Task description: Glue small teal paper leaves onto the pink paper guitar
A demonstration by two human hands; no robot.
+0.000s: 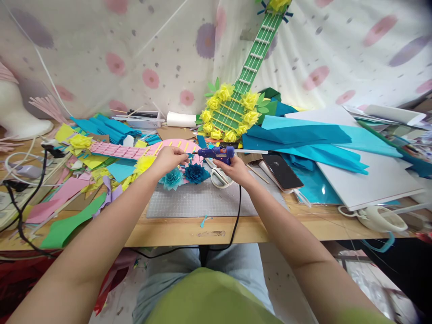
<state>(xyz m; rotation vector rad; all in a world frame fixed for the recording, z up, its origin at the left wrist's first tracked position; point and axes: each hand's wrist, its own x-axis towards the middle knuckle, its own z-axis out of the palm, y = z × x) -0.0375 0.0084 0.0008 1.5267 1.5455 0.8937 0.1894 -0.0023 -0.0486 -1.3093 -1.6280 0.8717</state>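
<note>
My right hand grips a blue glue gun, its nozzle pointing left at a small teal paper piece pinched in my left hand. Both hands hover over the far edge of a grey cutting mat. Just below them lie a dark blue paper flower and a lighter teal paper flower. A pink paper guitar with yellow strips lies flat behind my left hand. The gun's black cord runs down over the mat and off the table edge.
A green paper guitar with yellow flowers leans against the dotted backdrop. White scissors, a phone, teal paper sheets and white board lie right. Coloured paper scraps and cables crowd the left.
</note>
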